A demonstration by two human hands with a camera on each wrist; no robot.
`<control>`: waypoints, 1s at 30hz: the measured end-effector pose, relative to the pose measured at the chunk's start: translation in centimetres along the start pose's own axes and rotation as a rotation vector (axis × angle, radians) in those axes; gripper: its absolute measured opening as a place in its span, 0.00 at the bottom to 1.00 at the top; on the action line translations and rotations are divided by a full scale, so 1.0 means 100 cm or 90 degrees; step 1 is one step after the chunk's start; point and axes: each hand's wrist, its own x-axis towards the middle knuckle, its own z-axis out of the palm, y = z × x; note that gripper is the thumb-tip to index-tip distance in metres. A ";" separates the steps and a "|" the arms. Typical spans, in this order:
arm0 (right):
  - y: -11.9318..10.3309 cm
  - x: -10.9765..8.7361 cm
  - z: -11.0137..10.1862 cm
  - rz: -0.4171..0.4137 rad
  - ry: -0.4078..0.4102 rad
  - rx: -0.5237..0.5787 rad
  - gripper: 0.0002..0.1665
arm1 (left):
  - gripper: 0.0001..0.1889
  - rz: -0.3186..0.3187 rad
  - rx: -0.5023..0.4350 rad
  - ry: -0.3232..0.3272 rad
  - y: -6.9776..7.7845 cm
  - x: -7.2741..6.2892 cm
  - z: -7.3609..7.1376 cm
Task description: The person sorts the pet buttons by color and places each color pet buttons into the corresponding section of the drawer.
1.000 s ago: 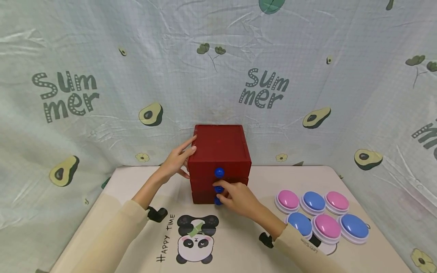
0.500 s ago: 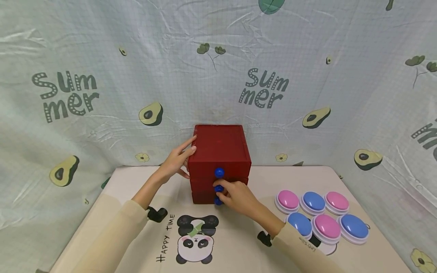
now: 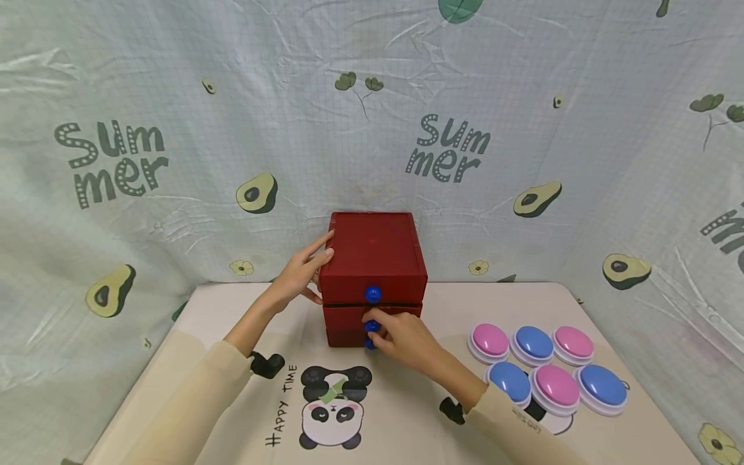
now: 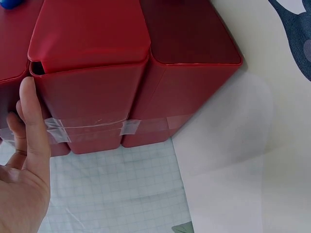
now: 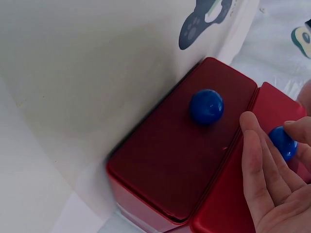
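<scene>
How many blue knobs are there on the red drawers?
3, in a column: the top knob, the middle knob pinched by the right hand, and the bottom knob, partly hidden in the head view.

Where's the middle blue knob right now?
In the head view, the middle blue knob is near the centre, on the front of the red drawer box, below the top knob and held by the right hand.

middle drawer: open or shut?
Slightly open: the left wrist view shows the middle drawer standing proud of its casing, with a dark gap at one corner.
</scene>
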 end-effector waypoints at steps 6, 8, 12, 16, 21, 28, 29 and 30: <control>-0.004 -0.006 -0.001 -0.007 -0.011 -0.004 0.13 | 0.32 -0.001 0.001 0.003 0.002 -0.001 0.001; -0.006 -0.009 -0.002 -0.009 -0.014 -0.007 0.13 | 0.32 -0.001 0.001 0.002 0.002 -0.001 0.001; -0.011 -0.015 -0.004 -0.012 -0.018 -0.009 0.14 | 0.32 -0.003 0.003 0.002 0.001 0.000 0.001; -0.016 -0.020 -0.005 -0.017 -0.022 -0.015 0.13 | 0.32 -0.002 0.010 0.004 0.002 0.000 0.000; -0.023 -0.028 -0.008 -0.007 -0.031 -0.013 0.13 | 0.32 0.002 0.017 0.007 0.001 0.001 0.000; -0.033 -0.040 -0.011 0.001 -0.049 -0.006 0.14 | 0.32 0.004 0.022 0.005 0.001 0.002 -0.001; -0.034 -0.041 -0.012 0.002 -0.053 -0.004 0.14 | 0.32 0.003 0.021 0.005 0.000 0.002 -0.001; -0.036 -0.043 -0.012 0.001 -0.056 -0.001 0.14 | 0.32 0.003 0.020 0.005 0.000 0.001 -0.001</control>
